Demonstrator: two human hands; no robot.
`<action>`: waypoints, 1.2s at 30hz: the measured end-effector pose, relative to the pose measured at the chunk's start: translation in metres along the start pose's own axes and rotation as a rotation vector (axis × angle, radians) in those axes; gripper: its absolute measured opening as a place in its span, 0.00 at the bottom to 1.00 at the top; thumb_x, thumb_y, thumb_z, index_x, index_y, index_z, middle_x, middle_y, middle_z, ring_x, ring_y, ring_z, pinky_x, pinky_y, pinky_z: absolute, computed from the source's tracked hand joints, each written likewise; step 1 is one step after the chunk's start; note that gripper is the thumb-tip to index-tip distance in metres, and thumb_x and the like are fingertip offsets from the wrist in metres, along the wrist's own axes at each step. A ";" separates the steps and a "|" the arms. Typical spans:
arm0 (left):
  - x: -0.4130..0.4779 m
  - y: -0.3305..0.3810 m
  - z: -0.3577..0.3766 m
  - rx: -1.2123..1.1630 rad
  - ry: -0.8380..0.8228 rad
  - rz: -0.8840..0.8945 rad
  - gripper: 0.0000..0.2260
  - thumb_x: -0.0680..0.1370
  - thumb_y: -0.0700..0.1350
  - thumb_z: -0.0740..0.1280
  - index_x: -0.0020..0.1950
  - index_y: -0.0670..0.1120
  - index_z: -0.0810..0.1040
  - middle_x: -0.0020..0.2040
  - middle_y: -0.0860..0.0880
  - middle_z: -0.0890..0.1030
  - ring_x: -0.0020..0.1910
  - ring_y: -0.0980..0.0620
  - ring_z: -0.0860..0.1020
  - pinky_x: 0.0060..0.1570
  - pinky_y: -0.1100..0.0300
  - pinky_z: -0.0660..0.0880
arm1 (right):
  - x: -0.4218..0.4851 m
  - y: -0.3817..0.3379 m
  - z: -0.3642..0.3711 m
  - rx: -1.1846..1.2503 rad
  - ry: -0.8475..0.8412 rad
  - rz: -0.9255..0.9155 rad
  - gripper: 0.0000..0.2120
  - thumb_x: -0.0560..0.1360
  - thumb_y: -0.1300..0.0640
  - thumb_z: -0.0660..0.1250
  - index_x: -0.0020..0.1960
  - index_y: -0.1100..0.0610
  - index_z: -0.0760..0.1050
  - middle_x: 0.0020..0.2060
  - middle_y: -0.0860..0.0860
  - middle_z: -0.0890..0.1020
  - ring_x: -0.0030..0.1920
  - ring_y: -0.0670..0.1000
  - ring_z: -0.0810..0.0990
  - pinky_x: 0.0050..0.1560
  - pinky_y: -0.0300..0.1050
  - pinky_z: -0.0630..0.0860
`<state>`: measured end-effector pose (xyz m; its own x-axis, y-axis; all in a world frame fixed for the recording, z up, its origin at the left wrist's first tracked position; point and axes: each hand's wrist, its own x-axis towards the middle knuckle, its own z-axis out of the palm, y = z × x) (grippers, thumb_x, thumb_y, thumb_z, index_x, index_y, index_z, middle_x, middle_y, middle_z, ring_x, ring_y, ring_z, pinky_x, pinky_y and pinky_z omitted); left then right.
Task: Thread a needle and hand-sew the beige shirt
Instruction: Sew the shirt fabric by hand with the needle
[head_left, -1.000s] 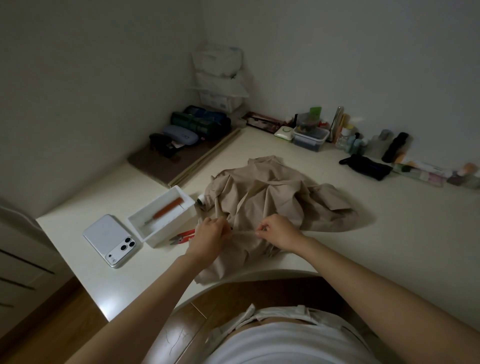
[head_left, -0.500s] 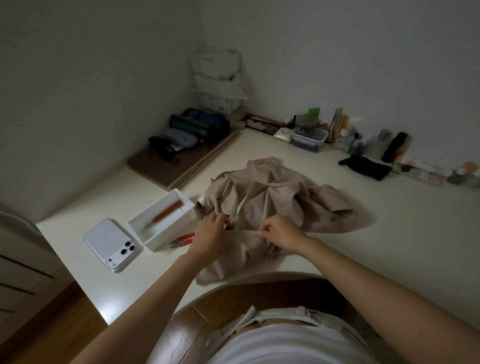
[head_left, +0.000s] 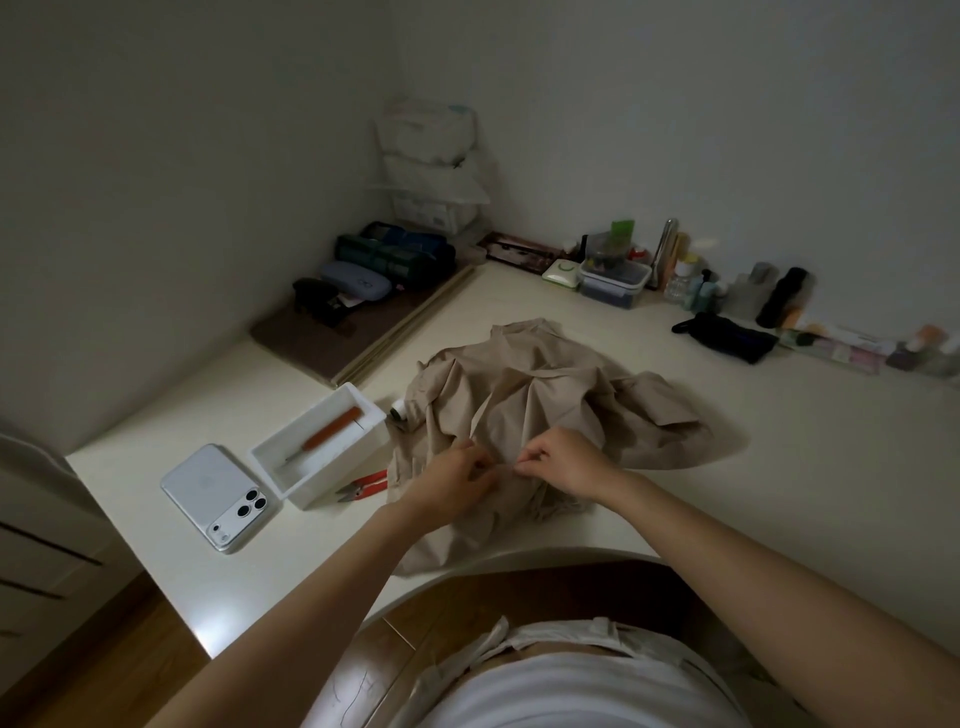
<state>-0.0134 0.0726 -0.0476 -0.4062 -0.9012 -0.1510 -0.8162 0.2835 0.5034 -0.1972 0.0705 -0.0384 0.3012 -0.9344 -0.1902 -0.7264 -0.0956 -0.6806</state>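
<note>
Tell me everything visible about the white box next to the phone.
The white box is a rectangular, open-topped tray, seemingly plastic, with thick walls. It sits flat on the table, angled, between the phone and the beige shirt. An orange-handled tool lies lengthwise inside. Beside its near corner lie red snips; contact is unclear.

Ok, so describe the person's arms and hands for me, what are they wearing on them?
The left arm and right arm are bare to the frame edge, no sleeves in view. The left hand and right hand wear no gloves, and no watch, bracelet or ring shows in this dim view. The person wears a white top.
</note>
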 end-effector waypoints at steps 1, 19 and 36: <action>0.000 0.001 0.000 -0.053 0.017 -0.020 0.08 0.81 0.47 0.60 0.53 0.45 0.77 0.50 0.51 0.75 0.47 0.55 0.72 0.42 0.71 0.66 | 0.000 0.000 -0.001 -0.002 0.001 0.004 0.09 0.75 0.54 0.68 0.48 0.58 0.83 0.29 0.43 0.75 0.32 0.40 0.72 0.42 0.40 0.71; -0.009 -0.007 -0.001 -0.302 0.169 -0.197 0.06 0.80 0.45 0.62 0.50 0.45 0.77 0.42 0.53 0.75 0.43 0.56 0.74 0.42 0.71 0.69 | 0.001 -0.022 -0.011 -0.155 -0.098 0.042 0.16 0.79 0.48 0.62 0.60 0.57 0.76 0.57 0.53 0.79 0.56 0.51 0.77 0.57 0.46 0.74; -0.016 -0.012 -0.006 -0.379 0.277 -0.217 0.05 0.80 0.46 0.63 0.51 0.45 0.75 0.43 0.51 0.77 0.44 0.52 0.76 0.47 0.58 0.75 | -0.015 -0.040 0.008 -0.093 -0.087 -0.014 0.06 0.81 0.58 0.56 0.50 0.56 0.72 0.43 0.52 0.79 0.46 0.52 0.78 0.53 0.51 0.76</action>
<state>0.0052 0.0816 -0.0458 -0.0784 -0.9936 -0.0810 -0.6424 -0.0117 0.7663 -0.1681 0.0914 -0.0140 0.3615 -0.8998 -0.2444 -0.7747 -0.1439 -0.6158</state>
